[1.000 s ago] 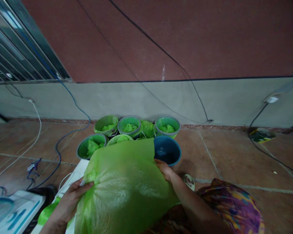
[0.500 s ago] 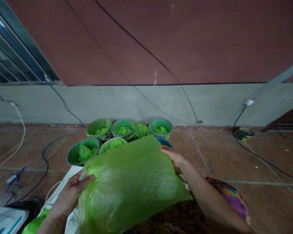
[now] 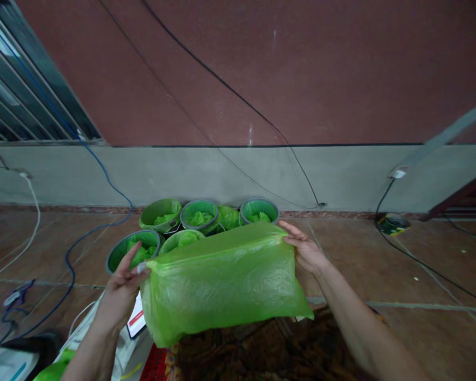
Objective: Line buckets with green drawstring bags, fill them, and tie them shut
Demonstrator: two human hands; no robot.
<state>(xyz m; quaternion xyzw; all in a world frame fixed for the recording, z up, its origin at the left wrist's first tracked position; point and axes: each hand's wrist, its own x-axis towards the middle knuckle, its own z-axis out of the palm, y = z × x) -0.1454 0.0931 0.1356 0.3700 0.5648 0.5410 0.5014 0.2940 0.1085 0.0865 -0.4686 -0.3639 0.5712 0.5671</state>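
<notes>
- Head view: the green bag [image 3: 226,291] partly hides lined buckets [image 3: 259,204] beyond.
- Its long axis runs left-right.
- Left hand [image 3: 121,286], right hand [image 3: 309,252]: fingers clamped on its ends.

The bag [image 3: 222,291] is glossy, creased plastic; the upper-left grille [image 3: 39,90] is shiny metal; the buckets [image 3: 113,256], partly hidden, look like smooth plastic.

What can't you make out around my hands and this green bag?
All in the head view:
- Pale-rimmed front bucket: lower side hidden behind the green bag.
- White panel with a red stripe: partly behind the left hand; any writing too small.
- Black-and-yellow container: any lettering too small.
- White object, lower left: cut off by the picture edge.
</notes>
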